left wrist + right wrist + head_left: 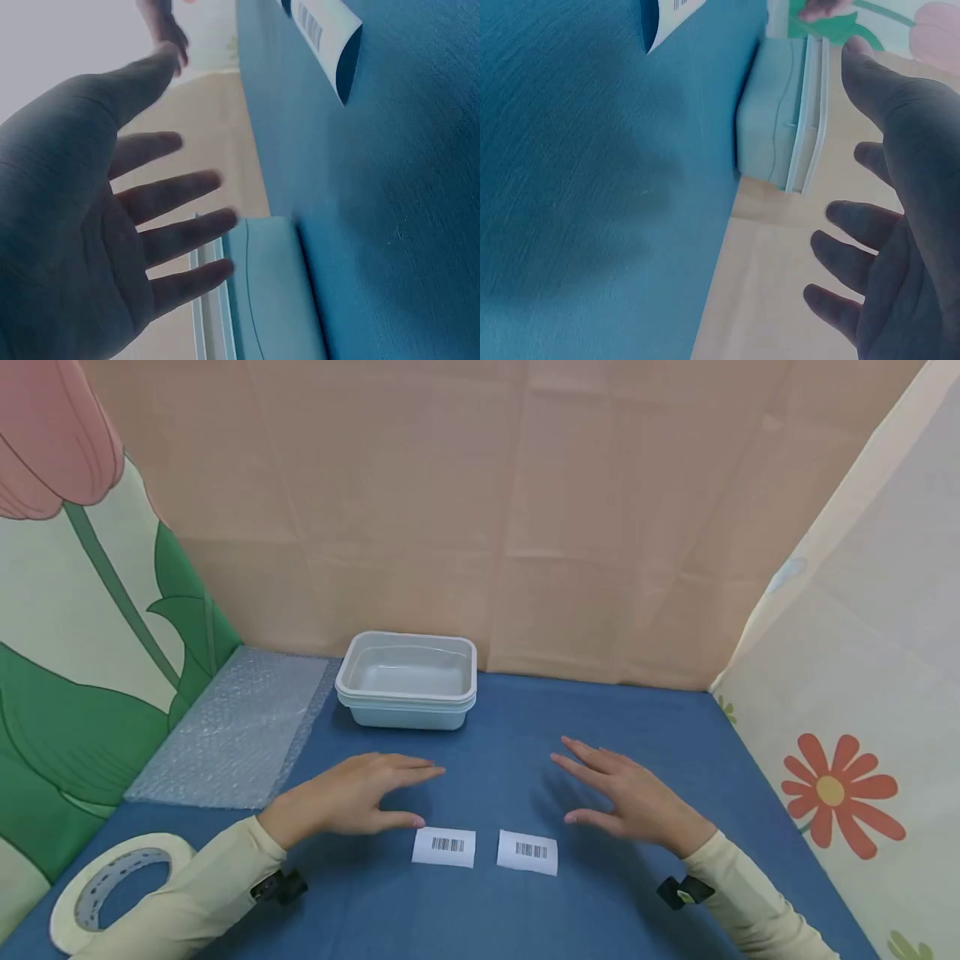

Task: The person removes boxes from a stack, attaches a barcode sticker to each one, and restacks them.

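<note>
Left hand (352,792): is hovering above the bench with nothing in its grasp, fingers extending forward, thumb spreading apart from them.
Right hand (637,797): is also hovering, released and holding nothing, fingers fanning out, thumb pointing inward toward the other hand.
Barcode slips: two small white rectangular paper pieces with black printed bars are lying side by side, a narrow gap separating them. The left slip (443,847) is lying just beside the left thumb in the head view; the right slip (527,852) is lying near the right thumb. In the left wrist view, one slip's edge is curling up.
Tubs: a nested stack of pale blue-grey rectangular plastic tubs (408,717) is standing upright at the back, beyond the left hand.
Wrap: a clear bubble-wrap sheet (225,727) is lying flat, left of the stack.
Tape: a broad cream tape roll (71,906) is lying at the near left, the left sleeve (202,902) partly covering it.
Surface: a blue cloth-covered bench (480,777) is carrying everything.
Backdrop: a plain beige cloth (525,527) is hanging behind.
</note>
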Tool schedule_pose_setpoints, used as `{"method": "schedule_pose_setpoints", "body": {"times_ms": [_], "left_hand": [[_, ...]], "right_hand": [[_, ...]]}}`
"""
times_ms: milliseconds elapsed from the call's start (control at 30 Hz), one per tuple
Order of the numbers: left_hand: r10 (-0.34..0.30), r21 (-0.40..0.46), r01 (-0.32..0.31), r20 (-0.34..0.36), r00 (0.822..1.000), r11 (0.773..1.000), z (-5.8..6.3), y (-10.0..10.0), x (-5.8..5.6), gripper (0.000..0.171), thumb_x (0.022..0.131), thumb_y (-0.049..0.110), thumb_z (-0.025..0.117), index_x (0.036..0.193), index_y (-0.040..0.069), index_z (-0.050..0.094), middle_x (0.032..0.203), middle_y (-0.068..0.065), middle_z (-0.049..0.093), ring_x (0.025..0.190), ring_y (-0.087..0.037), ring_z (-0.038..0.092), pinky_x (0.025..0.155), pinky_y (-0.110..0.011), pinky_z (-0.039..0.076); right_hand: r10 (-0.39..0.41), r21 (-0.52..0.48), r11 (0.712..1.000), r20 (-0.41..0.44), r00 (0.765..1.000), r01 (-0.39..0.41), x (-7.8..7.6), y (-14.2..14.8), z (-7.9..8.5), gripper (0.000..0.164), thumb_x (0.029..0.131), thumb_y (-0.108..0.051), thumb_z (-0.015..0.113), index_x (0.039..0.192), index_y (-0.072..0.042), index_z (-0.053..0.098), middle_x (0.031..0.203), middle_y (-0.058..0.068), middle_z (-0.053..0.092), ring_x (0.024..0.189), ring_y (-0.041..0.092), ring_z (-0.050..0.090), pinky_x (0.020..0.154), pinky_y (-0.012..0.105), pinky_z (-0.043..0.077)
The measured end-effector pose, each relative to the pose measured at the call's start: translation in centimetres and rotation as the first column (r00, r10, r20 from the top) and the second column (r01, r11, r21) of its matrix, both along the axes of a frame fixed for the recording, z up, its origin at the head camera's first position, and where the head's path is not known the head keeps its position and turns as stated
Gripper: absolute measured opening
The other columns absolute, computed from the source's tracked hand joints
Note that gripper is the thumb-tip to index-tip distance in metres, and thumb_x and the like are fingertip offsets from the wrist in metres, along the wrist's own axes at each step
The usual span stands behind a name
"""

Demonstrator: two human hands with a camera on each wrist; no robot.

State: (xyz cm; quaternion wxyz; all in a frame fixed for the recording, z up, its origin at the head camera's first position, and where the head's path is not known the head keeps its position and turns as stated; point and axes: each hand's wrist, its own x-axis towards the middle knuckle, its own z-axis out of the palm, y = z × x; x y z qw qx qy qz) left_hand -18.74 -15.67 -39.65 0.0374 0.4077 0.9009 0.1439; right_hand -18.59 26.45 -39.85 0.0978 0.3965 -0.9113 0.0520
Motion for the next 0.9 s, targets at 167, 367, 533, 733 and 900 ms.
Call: {"method": "schedule_pose_setpoints", "body": {"times_ms": [167,367,533,733,900], "left_hand": [[0.031,-0.03,-0.029,0.072,0.997,0.999,-0.2,0.2,0.2,0.059,0.097,0.049,0.068,0.148,0.021,0.057,0.148,0.001,0.062,0.136,-0.023,0.06,0.11,-0.05,0.049],[0.086,-0.074,-0.075,0.156,0.984,0.994,-0.7,0.7,0.6,0.057,0.095,0.044,0.072,0.145,0.018,0.061,0.128,-0.001,0.07,0.114,-0.02,0.068,0.091,-0.046,0.056],[0.134,-0.091,-0.117,0.218,0.967,0.989,-1.1,0.9,0.9,0.053,0.093,0.044,0.074,0.139,0.019,0.065,0.113,0.002,0.069,0.094,-0.013,0.063,0.076,-0.04,0.05],[0.144,-0.101,-0.122,0.259,0.955,0.987,-1.4,1.2,1.1,0.049,0.09,0.043,0.078,0.133,0.022,0.067,0.108,0.004,0.066,0.086,-0.01,0.058,0.075,-0.037,0.048],[0.107,-0.089,-0.082,0.322,0.941,0.993,-2.0,1.2,1.5,0.05,0.089,0.036,0.081,0.133,0.02,0.066,0.106,0.006,0.064,0.075,-0.004,0.05,0.069,-0.026,0.043]], "right_hand": [[0.022,-0.005,1.0,0.015,1.0,-0.022,0.1,-0.3,-0.2,0.083,0.092,-0.062,0.066,0.161,-0.03,0.035,0.162,0.004,0.046,0.138,0.027,0.058,0.106,0.053,0.052],[0.05,-0.043,0.998,0.005,0.999,-0.05,0.2,-0.9,-0.6,0.074,0.092,-0.062,0.066,0.156,-0.03,0.046,0.143,0.0,0.065,0.124,0.02,0.068,0.098,0.049,0.056],[0.089,-0.031,0.996,0.001,0.996,-0.089,0.1,-2.1,-0.9,0.064,0.095,-0.06,0.065,0.147,-0.024,0.058,0.136,-0.001,0.069,0.12,0.018,0.069,0.096,0.047,0.057],[0.104,0.012,0.994,0.074,0.992,-0.105,0.4,-4.7,-1.3,0.053,0.097,-0.058,0.062,0.132,-0.02,0.071,0.129,-0.002,0.073,0.115,0.016,0.07,0.095,0.046,0.057],[0.115,0.073,0.989,0.167,0.979,-0.129,0.8,-8.6,-1.8,0.048,0.098,-0.057,0.062,0.129,-0.023,0.073,0.126,-0.004,0.074,0.114,0.013,0.07,0.096,0.049,0.056]]}}
